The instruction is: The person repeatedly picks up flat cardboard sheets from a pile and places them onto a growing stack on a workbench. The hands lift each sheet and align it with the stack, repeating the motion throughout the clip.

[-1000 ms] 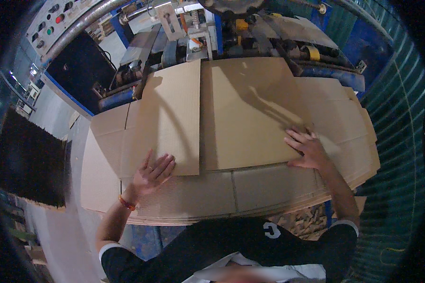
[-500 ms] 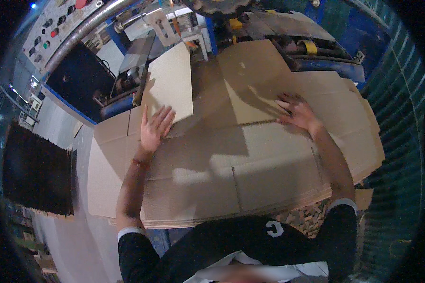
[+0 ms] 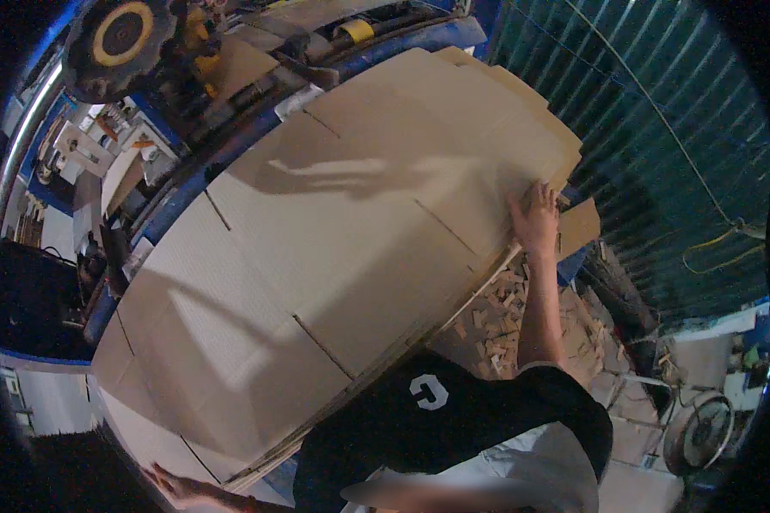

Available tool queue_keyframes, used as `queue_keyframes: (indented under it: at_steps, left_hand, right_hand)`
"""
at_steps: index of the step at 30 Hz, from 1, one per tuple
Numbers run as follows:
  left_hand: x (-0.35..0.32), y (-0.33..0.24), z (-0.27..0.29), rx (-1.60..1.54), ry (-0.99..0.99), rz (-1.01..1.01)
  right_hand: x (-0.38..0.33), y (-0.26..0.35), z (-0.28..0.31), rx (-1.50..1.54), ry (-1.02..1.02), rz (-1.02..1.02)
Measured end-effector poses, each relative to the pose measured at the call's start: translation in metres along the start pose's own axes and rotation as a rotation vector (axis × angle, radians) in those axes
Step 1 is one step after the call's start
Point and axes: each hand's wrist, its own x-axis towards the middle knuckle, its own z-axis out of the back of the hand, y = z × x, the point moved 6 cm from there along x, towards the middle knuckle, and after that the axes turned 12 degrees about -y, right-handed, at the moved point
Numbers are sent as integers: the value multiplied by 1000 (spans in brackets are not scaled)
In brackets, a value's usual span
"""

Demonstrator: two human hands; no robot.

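Observation:
A stack of large flat brown cardboard sheets [image 3: 351,248] lies slantwise in front of me. Dark slots are cut into the top sheet from its long edges. My right hand [image 3: 535,218] rests on the stack's right end by the near edge, fingers stretched out. At the lower left, my left hand [image 3: 173,489] is at the other end of the stack, its fingers extended beside the cardboard edge. Part of that hand is dim, and whether it presses on the sheet is hard to see.
Beyond the stack runs a machine with a blue beam [image 3: 175,190] and a dark toothed wheel [image 3: 121,38]. Cardboard scraps [image 3: 496,329] are heaped below the near edge. A green corrugated wall [image 3: 650,154] stands at right, with a round fan-like object [image 3: 700,432] at lower right.
The view has swung to the right. My hands have moved from the stack's far side to its two ends, away from the two panels at the machine. The top sheet now shows whole.

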Motion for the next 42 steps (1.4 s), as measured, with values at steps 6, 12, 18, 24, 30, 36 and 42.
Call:
queue_keyframes:
  at_steps: [6, 12, 18, 24, 30, 36, 42]
  left_hand:
    - [-2, 113, -20, 166, -222, -130]
    - [-10, 81, -10, 810, -311, -561]
    - [10, 82, 50, -814, -472, 408]
    - [36, 82, 5, -1220, 256, 790]
    - [-32, 47, 44, -751, 282, 314]
    - [-166, -103, 24, -453, 806, -903]
    - [-182, -141, 19, -142, 823, -1263]
  right_hand:
    - [-12, -5, -19, 30, 6, -4]
    - [-10, -6, -18, 808, -288, -486]
    - [36, 21, -4, 1410, -434, -417]
    - [65, 31, 47, 1551, -227, -322]
    - [-28, 35, 109, 1214, 138, -83]
    - [-131, 105, 90, 849, 498, 1156]
    - [-120, 126, 64, 739, 597, 1276]
